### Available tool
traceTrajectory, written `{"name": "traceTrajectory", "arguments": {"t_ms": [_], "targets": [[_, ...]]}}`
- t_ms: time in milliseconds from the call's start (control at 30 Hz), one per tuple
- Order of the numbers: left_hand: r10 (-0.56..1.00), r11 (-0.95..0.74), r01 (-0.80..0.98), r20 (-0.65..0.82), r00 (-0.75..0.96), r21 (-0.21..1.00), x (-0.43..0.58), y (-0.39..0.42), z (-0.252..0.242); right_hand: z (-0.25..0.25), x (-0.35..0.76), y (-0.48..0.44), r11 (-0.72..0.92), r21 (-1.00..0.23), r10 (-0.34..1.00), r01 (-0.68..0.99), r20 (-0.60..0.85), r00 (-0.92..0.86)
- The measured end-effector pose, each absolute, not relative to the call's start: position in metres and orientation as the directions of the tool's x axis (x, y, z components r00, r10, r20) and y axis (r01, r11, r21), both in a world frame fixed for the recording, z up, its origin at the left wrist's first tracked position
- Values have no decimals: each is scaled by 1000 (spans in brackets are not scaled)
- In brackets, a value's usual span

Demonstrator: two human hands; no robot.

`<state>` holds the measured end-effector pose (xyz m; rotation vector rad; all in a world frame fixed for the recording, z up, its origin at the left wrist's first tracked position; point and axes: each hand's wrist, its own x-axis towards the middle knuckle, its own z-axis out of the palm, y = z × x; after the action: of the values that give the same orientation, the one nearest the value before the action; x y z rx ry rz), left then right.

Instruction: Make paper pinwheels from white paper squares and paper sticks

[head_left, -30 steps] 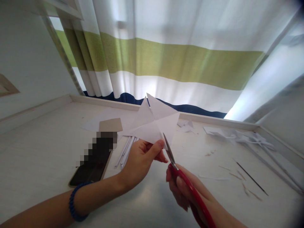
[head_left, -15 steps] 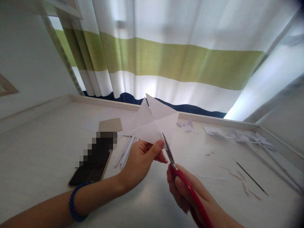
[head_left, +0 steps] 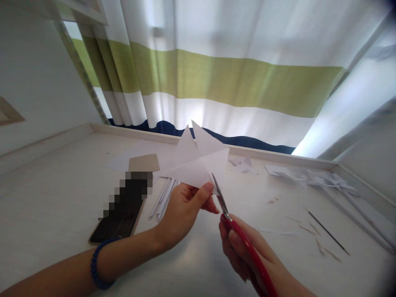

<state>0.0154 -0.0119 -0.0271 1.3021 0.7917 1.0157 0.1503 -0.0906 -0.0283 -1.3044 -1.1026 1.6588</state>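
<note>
A creased white sheet of paper (head_left: 201, 161), slit in from its top corner, is pinched by its lower edge between the thumb and fingers of my left hand (head_left: 193, 202). Red-handled scissors (head_left: 230, 220) are gripped in my right hand (head_left: 238, 247), their blades pointing up and away. The blades lie at the paper's lower right corner, just right of my left thumb, and look nearly closed. Part of my left fingers is hidden behind the paper. A blue band (head_left: 100, 264) circles my left wrist.
On the white table, a dark phone (head_left: 119, 222) lies left beside rolled paper sticks (head_left: 162, 200) and a tan card (head_left: 144, 162). A folded paper piece (head_left: 243, 163) sits behind. To the right are a thin black stick (head_left: 328, 232), small wooden bits (head_left: 321, 247) and a paper construction (head_left: 309, 177).
The paper has tilted slightly, its right corner shifting left and its top slit looking wider. My right hand and the scissors have moved slightly right; my left hand stays almost still.
</note>
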Motion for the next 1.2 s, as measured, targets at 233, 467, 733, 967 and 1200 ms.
{"name": "traceTrajectory", "arguments": {"t_ms": [233, 467, 733, 967, 1200], "targets": [[921, -16, -186, 86, 379, 982, 16, -10, -28, -29, 151, -91, -340, -938, 924, -67, -320, -208], [927, 4, -232, 84, 366, 973, 17, -11, -29, -30, 154, -90, -290, -957, 936, 7, -285, -207], [911, 57, -387, 111, 396, 920, 12, -10, -34, -27, 158, -88, -159, -975, 955, 155, -192, -227], [929, 4, -375, 135, 345, 927, 14, -8, -33, -27, 157, -89, -248, -966, 939, 69, -257, -228], [937, -12, -373, 140, 320, 928, 16, -8, -36, -26, 151, -91, -421, -897, 887, -136, -377, -267]]}}
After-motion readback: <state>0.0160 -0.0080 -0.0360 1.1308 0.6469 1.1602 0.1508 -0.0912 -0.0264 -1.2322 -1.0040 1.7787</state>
